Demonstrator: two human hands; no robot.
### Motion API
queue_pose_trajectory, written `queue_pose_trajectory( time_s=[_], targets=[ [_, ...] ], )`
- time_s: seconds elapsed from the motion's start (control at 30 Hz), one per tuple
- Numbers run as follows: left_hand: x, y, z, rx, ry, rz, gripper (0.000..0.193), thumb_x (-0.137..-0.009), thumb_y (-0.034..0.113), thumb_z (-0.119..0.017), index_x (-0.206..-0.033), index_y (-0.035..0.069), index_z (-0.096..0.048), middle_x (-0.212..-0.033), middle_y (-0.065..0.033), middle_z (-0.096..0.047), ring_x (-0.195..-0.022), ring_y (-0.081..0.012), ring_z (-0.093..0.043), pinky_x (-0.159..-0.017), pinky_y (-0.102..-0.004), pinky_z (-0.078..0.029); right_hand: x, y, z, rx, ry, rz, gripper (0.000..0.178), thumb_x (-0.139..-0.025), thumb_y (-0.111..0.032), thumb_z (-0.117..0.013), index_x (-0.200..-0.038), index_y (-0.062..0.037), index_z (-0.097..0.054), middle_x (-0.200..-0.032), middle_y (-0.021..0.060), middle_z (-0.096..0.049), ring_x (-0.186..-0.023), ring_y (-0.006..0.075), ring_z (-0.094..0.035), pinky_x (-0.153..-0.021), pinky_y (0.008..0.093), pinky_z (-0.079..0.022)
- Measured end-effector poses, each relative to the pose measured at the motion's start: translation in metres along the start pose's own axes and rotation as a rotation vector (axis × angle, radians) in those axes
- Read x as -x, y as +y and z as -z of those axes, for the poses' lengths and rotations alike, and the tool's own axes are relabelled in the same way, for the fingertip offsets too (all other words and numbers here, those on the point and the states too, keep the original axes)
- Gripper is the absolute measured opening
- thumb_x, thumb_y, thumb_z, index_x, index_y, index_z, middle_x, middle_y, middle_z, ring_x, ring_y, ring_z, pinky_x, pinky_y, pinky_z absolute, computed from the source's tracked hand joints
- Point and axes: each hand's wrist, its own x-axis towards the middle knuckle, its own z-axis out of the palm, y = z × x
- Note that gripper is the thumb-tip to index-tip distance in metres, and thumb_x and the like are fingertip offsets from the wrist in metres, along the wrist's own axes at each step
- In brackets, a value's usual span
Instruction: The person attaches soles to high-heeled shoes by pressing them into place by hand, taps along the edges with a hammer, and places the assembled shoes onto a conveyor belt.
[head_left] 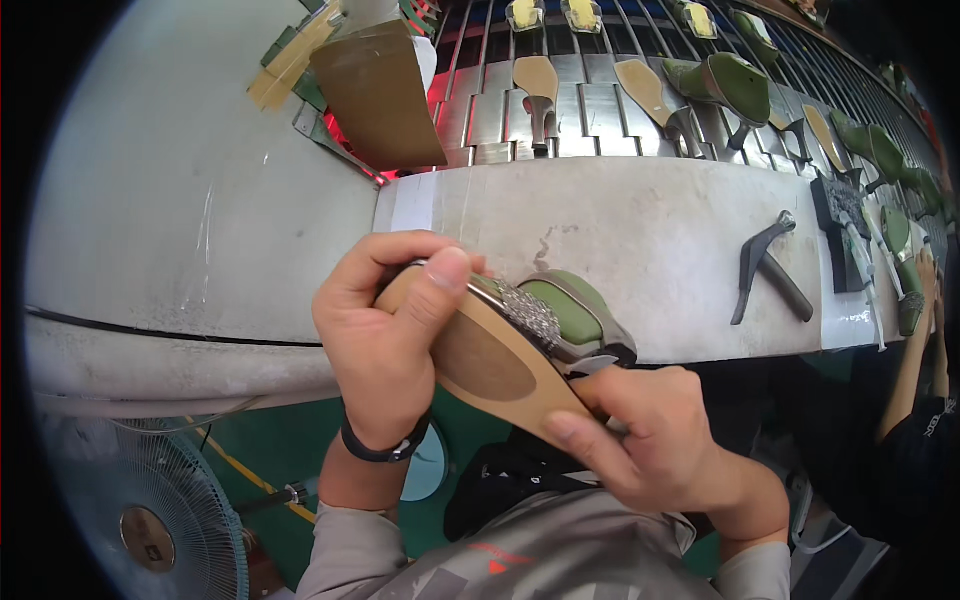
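Observation:
With its sole turned up toward me, a sandal [488, 350] is held slantwise between my hands, above the near edge of the bench. The sole is tan with a brown oval patch. Behind it show a glittery strap and a green shoe last [572, 312] with a grey-brown band around it. My left hand [395, 325], with a black band at the wrist, grips the toe end, thumb on the sole. The other end is in my right hand [640, 435], thumb pressed against the sole's edge. Its other fingers are partly hidden behind the shoe.
A dark two-handled tool [770, 268] lies on the white bench [640, 215]. Beyond runs a slatted metal conveyor [590, 125] with several heeled soles and green lasts. Brown cardboard [375, 95] stands at the back left, a fan [155, 510] below left. Another person's arm [912, 340] is at right.

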Motion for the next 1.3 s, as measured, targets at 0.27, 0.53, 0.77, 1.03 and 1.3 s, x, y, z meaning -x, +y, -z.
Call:
queue_pose_trajectory(
  time_s=[0.27, 0.53, 0.77, 1.03, 1.3],
  targets=[
    [-0.003, -0.014, 0.005, 0.205, 0.073, 0.028, 0.019, -0.102, 0.015, -0.074, -0.110, -0.002, -0.068, -0.098, -0.0149, -0.077, -0.089, -0.0200, -0.075, -0.084, -0.0347, -0.061, -0.012, 0.026, -0.013, 0.136, 0.107, 0.144, 0.022, -0.093, -0.017, -0.081, -0.082, -0.0055, -0.065, -0.064, 0.0095, -0.058, -0.054, 0.0285, -0.062, -0.049, 0.0401, -0.047],
    [-0.006, -0.022, 0.003, 0.246, 0.051, 0.004, 0.022, -0.103, 0.017, -0.074, -0.112, -0.002, -0.068, -0.098, -0.0151, -0.076, -0.090, -0.0210, -0.075, -0.083, -0.0355, -0.061, -0.017, 0.034, -0.015, 0.142, 0.145, 0.145, 0.027, -0.093, -0.015, -0.081, -0.076, -0.0065, -0.062, -0.062, 0.0091, -0.056, -0.050, 0.0283, -0.060, -0.046, 0.0398, -0.046],
    [-0.008, -0.017, -0.005, 0.182, 0.004, 0.005, 0.025, -0.105, 0.019, -0.070, -0.115, -0.003, -0.066, -0.100, -0.0166, -0.075, -0.090, -0.0226, -0.074, -0.085, -0.0351, -0.060, -0.023, 0.027, 0.005, 0.220, 0.225, 0.001, 0.036, -0.075, -0.022, -0.093, -0.079, -0.0055, -0.062, -0.065, 0.0085, -0.060, -0.054, 0.0282, -0.063, -0.052, 0.0398, -0.052],
    [-0.059, -0.022, -0.055, 0.784, -0.475, -0.060, 0.071, -0.114, 0.056, -0.030, -0.135, -0.006, -0.060, -0.144, -0.0270, -0.061, -0.130, -0.0323, -0.061, -0.111, -0.0447, -0.045, -0.049, -0.020, 0.074, 0.085, 0.113, -0.248, 0.062, -0.090, -0.026, -0.082, -0.138, 0.0058, -0.058, -0.115, 0.0121, -0.073, -0.105, 0.0154, -0.071, -0.090, 0.0305, -0.057],
    [-0.025, -0.138, -0.091, 0.584, -0.195, 0.294, 0.065, -0.117, 0.049, -0.030, -0.118, -0.004, -0.068, -0.115, -0.0171, -0.075, -0.100, -0.0196, -0.071, -0.091, -0.0327, -0.056, 0.063, 0.081, 0.041, -0.712, 0.784, -0.303, 0.045, -0.106, -0.022, -0.066, -0.140, 0.0029, -0.051, -0.129, 0.0170, -0.068, -0.113, 0.0246, -0.072, -0.097, 0.0394, -0.061]
  ],
)
